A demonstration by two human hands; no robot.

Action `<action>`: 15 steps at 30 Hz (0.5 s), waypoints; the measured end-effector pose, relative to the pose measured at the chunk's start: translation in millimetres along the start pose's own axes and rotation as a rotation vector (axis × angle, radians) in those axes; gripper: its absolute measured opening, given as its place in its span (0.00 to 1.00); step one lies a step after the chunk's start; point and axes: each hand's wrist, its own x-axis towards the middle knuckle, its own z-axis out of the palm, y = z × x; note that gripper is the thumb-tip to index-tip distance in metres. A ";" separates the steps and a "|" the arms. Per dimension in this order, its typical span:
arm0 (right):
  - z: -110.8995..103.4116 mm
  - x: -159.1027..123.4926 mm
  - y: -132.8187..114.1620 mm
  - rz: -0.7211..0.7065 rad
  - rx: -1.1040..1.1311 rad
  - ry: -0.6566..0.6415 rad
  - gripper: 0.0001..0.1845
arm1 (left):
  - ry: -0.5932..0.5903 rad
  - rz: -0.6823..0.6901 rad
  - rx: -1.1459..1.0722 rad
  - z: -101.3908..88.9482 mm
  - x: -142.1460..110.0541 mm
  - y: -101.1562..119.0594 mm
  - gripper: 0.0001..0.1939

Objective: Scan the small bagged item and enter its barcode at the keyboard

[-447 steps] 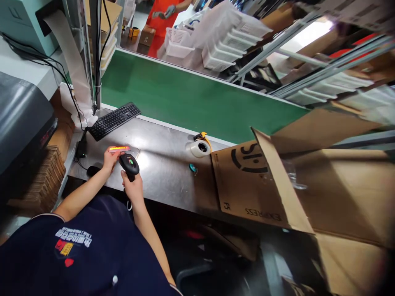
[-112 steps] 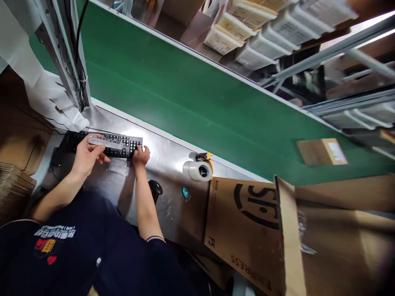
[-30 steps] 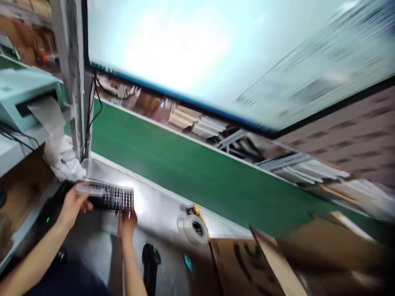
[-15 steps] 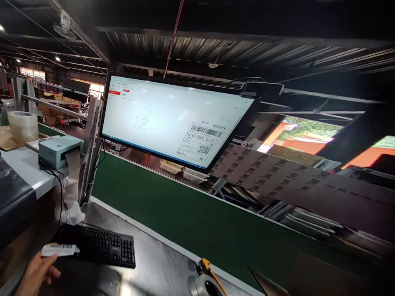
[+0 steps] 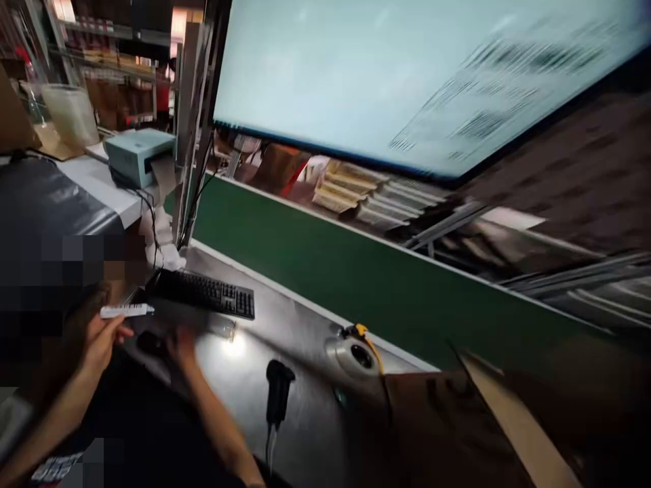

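Note:
My left hand [image 5: 104, 339] is closed, thumb and fingers pinching a slim white barcoded strip [image 5: 125, 310] above the lower left of the metal table. Whether the strip is a folded label or a small packet is unclear. Close to the dark mouse [image 5: 150, 342] is my right hand [image 5: 183, 349]; motion blurs its fingers, and I cannot tell whether they touch it. A black keyboard [image 5: 208, 295] lies beyond both hands. Overhead, the large monitor [image 5: 346, 74] shows a blurred barcode label at its right side.
A label printer [image 5: 140, 156] with paper trailing down stands on the left shelf. On the table are a black handheld scanner [image 5: 279, 393] with a cable and a tape roll [image 5: 350, 356] with a yellow part. An open cardboard box [image 5: 437, 420] occupies the lower right, before a green panel [image 5: 305, 237].
My view has tilted down and swung left. My right hand has come into view beside the mouse. The barcoded strip stays in my left hand.

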 end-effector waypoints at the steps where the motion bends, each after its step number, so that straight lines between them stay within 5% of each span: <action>1: -2.6 9.5 12.8 0.067 -0.051 0.062 0.14 | 0.019 -0.010 0.002 -10.8 -0.3 -13.1 0.37; 7: -25.4 80.9 85.3 0.225 -0.198 0.212 0.16 | 0.047 -0.072 -0.075 -42.5 13.5 -67.9 0.30; 15: -44.2 113.6 90.5 0.255 -0.345 0.352 0.22 | 0.091 -0.171 -0.080 -58.6 11.9 -108.6 0.33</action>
